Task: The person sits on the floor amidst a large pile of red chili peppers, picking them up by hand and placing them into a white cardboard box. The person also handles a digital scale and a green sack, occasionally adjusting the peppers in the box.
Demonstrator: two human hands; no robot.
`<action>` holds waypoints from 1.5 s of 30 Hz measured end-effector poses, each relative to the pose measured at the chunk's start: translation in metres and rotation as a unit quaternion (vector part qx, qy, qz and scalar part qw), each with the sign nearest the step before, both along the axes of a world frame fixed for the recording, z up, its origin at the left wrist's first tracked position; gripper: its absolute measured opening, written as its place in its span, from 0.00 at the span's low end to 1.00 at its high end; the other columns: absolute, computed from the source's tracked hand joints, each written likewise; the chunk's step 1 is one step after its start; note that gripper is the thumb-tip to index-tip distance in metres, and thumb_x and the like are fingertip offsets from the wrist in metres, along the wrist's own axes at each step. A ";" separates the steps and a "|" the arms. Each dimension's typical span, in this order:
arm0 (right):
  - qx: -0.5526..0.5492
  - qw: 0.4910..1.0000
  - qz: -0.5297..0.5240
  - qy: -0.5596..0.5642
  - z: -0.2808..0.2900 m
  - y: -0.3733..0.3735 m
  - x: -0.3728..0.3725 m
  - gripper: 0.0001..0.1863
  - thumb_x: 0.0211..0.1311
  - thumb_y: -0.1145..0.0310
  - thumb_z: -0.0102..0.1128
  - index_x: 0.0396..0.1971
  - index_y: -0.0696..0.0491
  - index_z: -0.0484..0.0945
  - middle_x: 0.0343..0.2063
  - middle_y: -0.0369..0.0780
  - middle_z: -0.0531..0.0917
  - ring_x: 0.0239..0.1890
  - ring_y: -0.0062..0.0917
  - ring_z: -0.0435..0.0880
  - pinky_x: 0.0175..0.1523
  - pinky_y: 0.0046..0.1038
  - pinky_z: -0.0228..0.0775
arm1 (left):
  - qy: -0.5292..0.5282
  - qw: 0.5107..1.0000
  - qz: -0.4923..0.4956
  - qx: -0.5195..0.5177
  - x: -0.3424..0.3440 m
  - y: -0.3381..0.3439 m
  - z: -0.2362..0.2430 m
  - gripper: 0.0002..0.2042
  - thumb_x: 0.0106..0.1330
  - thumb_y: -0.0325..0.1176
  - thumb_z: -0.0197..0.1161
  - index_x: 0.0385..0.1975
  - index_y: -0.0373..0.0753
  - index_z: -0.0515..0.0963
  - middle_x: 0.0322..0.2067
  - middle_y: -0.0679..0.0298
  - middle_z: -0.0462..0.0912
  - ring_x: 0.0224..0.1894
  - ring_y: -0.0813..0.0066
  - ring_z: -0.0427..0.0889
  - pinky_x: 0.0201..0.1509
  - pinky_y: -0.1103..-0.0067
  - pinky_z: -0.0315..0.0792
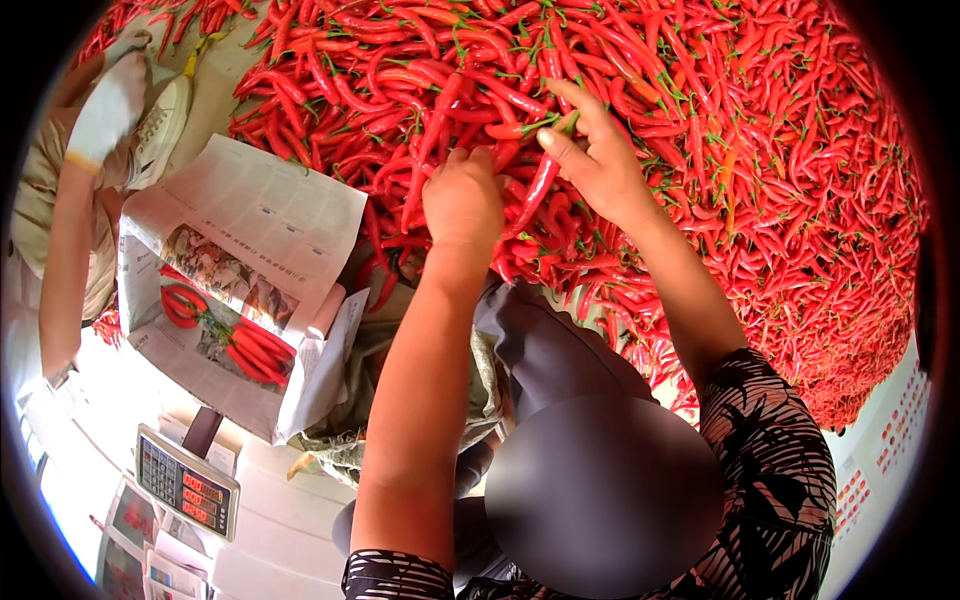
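Observation:
A large heap of red chili peppers with green stems spreads in front of me. My left hand is closed at the near part of the heap, its fingers curled round red chili peppers that poke out beside it; the fingertips are partly hidden. To its right, my right hand pinches one red chili pepper near its green stem, between thumb and fingers. That pepper hangs tilted, its tip toward my left hand. A newspaper-lined box stands left of my left forearm, with two bunches of chili peppers inside.
A digital scale display with red figures stands below the box. At the far left is another person's white-gloved hand, beside a light shoe. A crumpled dark sack lies between the box and my knees.

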State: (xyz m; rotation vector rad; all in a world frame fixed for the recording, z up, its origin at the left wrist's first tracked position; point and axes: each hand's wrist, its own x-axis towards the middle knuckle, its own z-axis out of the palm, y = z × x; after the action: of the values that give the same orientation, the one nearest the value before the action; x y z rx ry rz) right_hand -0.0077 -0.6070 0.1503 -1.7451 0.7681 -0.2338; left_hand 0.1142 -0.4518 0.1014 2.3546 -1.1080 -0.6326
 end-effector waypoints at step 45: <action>-0.384 0.852 0.156 0.320 -0.059 -0.010 0.084 0.19 0.70 0.65 0.66 0.50 0.65 0.75 0.35 0.53 0.91 0.40 0.49 0.93 0.46 0.47 0.86 | 0.196 0.973 0.116 0.018 -0.077 0.060 0.018 0.18 0.68 0.40 0.74 0.51 0.34 0.84 0.41 0.47 0.88 0.47 0.44 0.87 0.54 0.60 0.79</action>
State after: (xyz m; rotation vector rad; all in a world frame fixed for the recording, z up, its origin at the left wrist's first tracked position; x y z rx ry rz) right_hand 0.0758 -0.6166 0.0911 -2.7497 0.9032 0.3438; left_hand 0.0374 -0.3920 0.1198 2.2114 -0.6413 -0.9822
